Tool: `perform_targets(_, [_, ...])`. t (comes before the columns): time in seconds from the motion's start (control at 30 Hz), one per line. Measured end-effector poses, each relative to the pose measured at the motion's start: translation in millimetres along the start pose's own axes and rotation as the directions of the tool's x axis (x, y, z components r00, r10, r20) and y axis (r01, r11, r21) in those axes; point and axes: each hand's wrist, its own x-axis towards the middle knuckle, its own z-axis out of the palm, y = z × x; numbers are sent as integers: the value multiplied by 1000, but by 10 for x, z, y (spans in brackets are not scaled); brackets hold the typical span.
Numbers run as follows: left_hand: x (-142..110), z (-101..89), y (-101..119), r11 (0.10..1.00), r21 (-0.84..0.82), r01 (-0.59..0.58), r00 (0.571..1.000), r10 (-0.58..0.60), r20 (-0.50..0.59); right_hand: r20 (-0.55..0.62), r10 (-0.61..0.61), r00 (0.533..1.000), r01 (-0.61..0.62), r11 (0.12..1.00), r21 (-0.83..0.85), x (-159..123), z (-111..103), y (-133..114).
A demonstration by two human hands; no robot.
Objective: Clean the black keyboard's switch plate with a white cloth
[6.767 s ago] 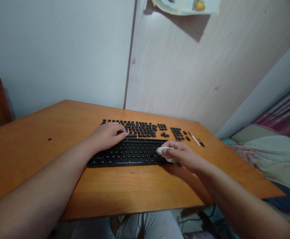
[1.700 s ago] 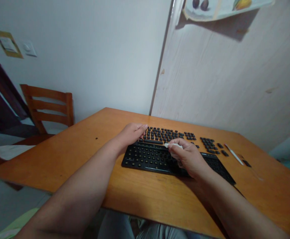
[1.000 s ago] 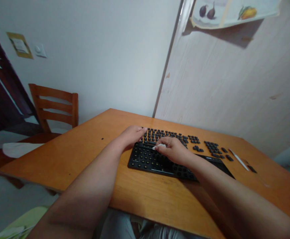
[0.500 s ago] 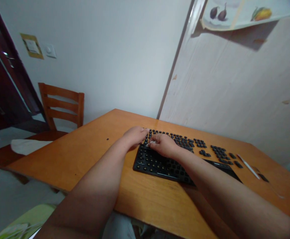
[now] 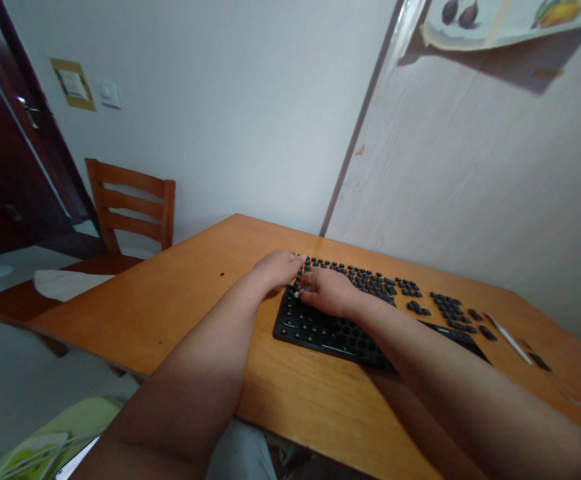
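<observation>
Across the stripped keyboard (image 5: 338, 337), the right hand (image 5: 326, 291) is pinching white tissue (image 5: 297, 294) further left (work is reaching that end); the left hand (image 5: 276, 270) is resting alongside, grip indeterminable.

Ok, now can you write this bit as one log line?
right hand: pinching white wad over far left of keyboard base | left hand: close beside | loose keycaps: beyond keyboard base

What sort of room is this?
Probably a room in someone's home, judging by the wooden table, the slatted wooden chair and the fruit picture on the wall.
</observation>
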Motion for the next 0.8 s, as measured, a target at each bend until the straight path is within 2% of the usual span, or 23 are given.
perform_targets(0.1, [2, -2, 23, 998, 61, 30, 999, -33, 38, 57, 24, 998, -22, 999, -43, -36, -52, 56])
perform_targets(0.23, [-3, -3, 42, 995, 87, 44, 997, -49, 59, 48, 33, 998, -32, 999, -24, -52, -74, 44])
perform_targets(0.4, [-11, -11, 39, 996, 92, 6, 999, -10, 38, 30, -30, 999, 31, 998, -62, -29, -63, -117])
perform_targets(0.6, [-15, -12, 40, 995, 100, 10, 999, -13, 31, 89, -115, 989, 127, 982, -139, -19, -71, -171])
perform_targets(0.8, [-21, -16, 55, 994, 112, -11, 999, 7, 44, 129, -82, 988, 95, 990, -105, -32, -98, -107])
